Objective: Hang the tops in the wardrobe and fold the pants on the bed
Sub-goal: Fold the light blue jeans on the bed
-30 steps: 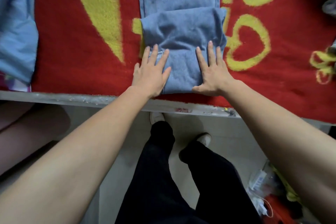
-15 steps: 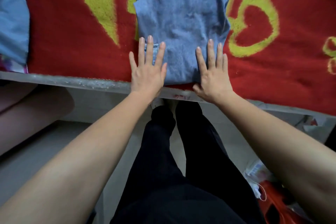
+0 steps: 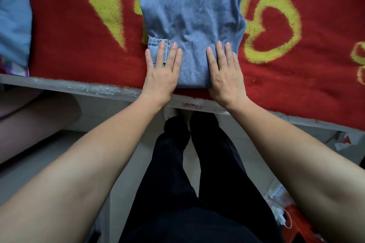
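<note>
Lying flat on the bed, a pair of light blue jeans (image 3: 193, 25) takes up the middle of the view. Their long axis runs from near to far, and the far end passes out of sight at the top edge. The near end is doubled over on itself into a thick, slightly creased fold that stops just short of the bed's near edge. A stitched hem (image 3: 156, 44) peeks out at the fold's near left corner.

The left hand (image 3: 162, 73) lies palm down on that corner, fingers straight and pointing away, pressing the denim and gripping nothing. The right hand (image 3: 227, 77) lies the same way on the fold's near right corner, flat and pressing, with nothing held. A strip of denim shows between the two hands.

Under the jeans is a fuzzy red blanket (image 3: 79, 35) with yellow shapes, including a heart outline to the right. Another pale blue garment (image 3: 13, 21) lies at the far left. A grey bed rail (image 3: 69, 85) runs along the near edge. Below it, the person's black trousers (image 3: 187, 183) and one white shoe (image 3: 169, 112) stand on a pale floor (image 3: 122, 173), with red and white clutter (image 3: 292, 221) at the near right.
</note>
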